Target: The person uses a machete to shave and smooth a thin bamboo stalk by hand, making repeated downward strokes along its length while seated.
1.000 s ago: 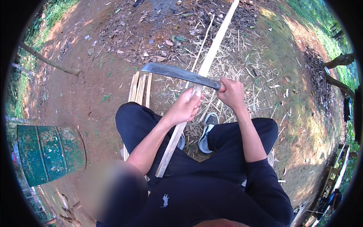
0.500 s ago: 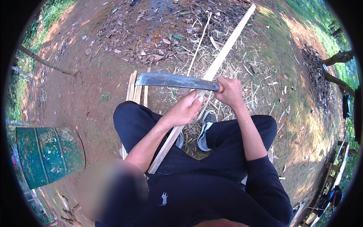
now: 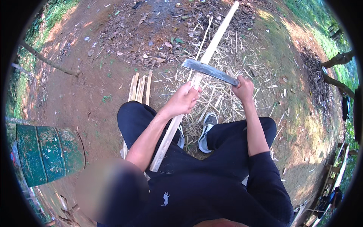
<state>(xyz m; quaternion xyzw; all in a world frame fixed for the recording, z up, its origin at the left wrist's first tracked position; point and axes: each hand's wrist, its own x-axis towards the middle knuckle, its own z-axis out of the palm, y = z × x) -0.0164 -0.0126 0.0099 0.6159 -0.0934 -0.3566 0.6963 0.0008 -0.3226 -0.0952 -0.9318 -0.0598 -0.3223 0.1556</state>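
Note:
A long pale wooden strip (image 3: 167, 142) slants from my lap up to the far right, and my left hand (image 3: 183, 100) is wrapped round its middle. In my right hand (image 3: 243, 89) is the handle of a machete (image 3: 213, 71). Its dark grey blade lies across the strip a little beyond my left hand, pointing left. Whether the edge bites into the wood I cannot tell. The strip's lower end rests by my left thigh.
Several cut wooden sticks (image 3: 140, 89) lie beyond my left knee. Pale shavings (image 3: 223, 99) cover the ground around my shoes. A thin sliver of wood (image 3: 205, 37) lies left of the strip. At left stands a green metal drum (image 3: 51, 153); dry leaves (image 3: 151, 53) lie farther ahead.
The machete has moved right and outward along the strip, with its blade now tilted down toward my right hand. The strip's far end has shifted left.

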